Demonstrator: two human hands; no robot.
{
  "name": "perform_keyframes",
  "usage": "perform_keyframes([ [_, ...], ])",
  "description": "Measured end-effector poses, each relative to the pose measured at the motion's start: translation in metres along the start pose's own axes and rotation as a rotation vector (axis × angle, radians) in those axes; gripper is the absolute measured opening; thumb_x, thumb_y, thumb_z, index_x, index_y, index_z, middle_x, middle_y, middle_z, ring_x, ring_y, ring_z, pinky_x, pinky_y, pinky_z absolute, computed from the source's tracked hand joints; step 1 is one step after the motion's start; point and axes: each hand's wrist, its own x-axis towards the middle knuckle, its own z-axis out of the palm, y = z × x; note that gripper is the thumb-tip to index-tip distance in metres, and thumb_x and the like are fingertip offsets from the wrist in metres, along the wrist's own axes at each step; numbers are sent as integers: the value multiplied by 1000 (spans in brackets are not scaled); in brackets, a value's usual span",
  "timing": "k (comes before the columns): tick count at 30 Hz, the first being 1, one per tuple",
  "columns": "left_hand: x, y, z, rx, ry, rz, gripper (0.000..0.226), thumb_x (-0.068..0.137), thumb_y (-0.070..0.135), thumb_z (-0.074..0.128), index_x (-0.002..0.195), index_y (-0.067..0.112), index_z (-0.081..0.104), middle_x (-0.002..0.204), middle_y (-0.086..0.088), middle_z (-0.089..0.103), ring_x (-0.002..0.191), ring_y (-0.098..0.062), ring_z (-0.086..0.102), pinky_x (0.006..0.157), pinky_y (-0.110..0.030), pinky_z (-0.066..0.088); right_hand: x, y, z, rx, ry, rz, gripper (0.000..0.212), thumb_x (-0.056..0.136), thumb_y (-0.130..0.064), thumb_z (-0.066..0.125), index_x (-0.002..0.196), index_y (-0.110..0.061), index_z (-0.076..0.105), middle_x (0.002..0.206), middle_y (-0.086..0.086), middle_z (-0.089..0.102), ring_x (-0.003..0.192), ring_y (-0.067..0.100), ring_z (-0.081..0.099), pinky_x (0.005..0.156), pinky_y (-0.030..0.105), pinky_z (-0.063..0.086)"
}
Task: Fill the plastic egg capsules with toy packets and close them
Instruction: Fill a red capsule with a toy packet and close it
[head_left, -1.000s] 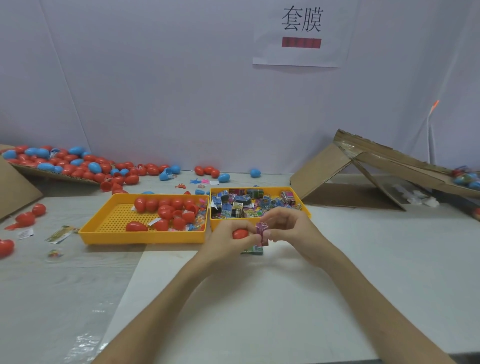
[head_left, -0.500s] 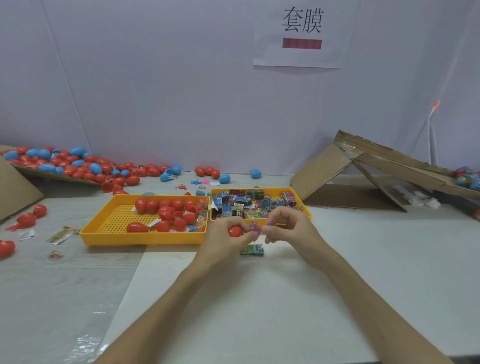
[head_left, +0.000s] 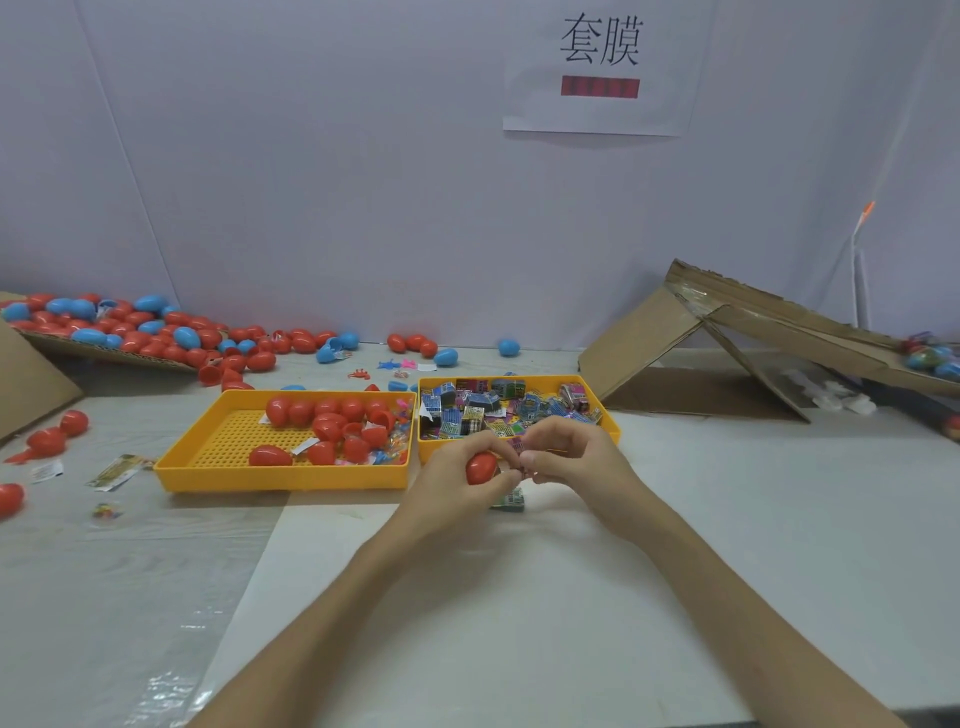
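Red plastic marks the centre of the frame: a red egg sits clamped in the curled fingers of the left hand, just above the table. Whether it is one half or a whole shell cannot be told. The right hand meets it fingertip to fingertip and pinches a small purple packet at the egg's mouth.

The likely trouble is at that mouth. If the packet goes in crooked or bunched, a corner can catch in the seam and the halves will probably not snap shut. The shell looks smooth and rounded, so a hard squeeze could shoot it out of the fingers. It would then roll across the table. The pinch on the packet is slight, and a slip would drop it beside the spare packet lying under the hands, where the two could be mixed up.

Room is tight above the hands in the frame. The front wall of the packet tray stands just behind the knuckles, and the egg tray touches it at centre left. Below the hands the table is broad and bare down to its near edge at the bottom of the frame, where a loose egg could run off. The cardboard ramp at right and the heap of eggs at upper left lie well apart.
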Motion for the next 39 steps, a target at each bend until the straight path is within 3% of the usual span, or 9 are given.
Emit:
perform_keyframes([
  [3,1,5,-3,-104,22,-35,2,96,31,68,95,29,69,82,19,64,73,-3,61,69,-25,49,1,0,-2,-7,61,16,13,87,-1,74,90,-14,72,81,3,76,74,16,71,69,26,57],
  [6,2,10,-5,-301,-11,-145,25,94,28,46,104,21,67,77,0,52,57,-12,50,55,-29,44,2,-1,-4,-36,104,24,11,87,-4,74,91,-14,73,82,1,77,74,12,70,67,23,55],
  [10,2,11,-5,-348,-29,-173,27,103,7,44,117,22,61,90,-7,55,69,-12,56,61,-27,50,2,-2,-5,-45,142,31,13,88,-4,74,90,-17,75,83,-2,78,76,8,70,65,20,53],
  [14,3,5,-7,-357,34,-173,29,95,18,70,119,29,57,103,1,72,76,-3,66,67,-21,52,3,-2,-5,-38,169,27,16,88,-3,72,87,-19,76,81,-4,77,76,8,70,64,20,53],
  [17,4,4,-7,-368,62,-151,26,89,17,77,109,23,62,100,2,74,77,0,68,64,-15,50,3,-1,-5,-35,196,14,17,88,-2,72,85,-19,77,79,-3,76,74,10,68,63,21,54],
  [24,3,5,-7,-351,28,-124,20,93,20,73,112,25,74,98,1,76,81,-7,67,70,-23,55,4,0,-8,17,207,-29,14,88,-1,71,95,-12,77,92,8,78,88,19,73,85,33,59],
  [31,3,6,-6,-412,-36,-160,22,100,29,61,118,18,68,88,-10,77,71,-16,65,75,-34,56,3,-2,-9,42,233,-78,18,89,-1,71,98,-17,74,84,3,79,79,9,73,70,16,52],
  [39,1,9,-6,-432,-74,-154,24,102,29,58,122,18,66,86,-10,76,74,-22,64,78,-37,55,2,-2,-7,-7,214,-99,22,87,0,73,98,-19,74,87,7,78,87,19,75,81,32,57],
])
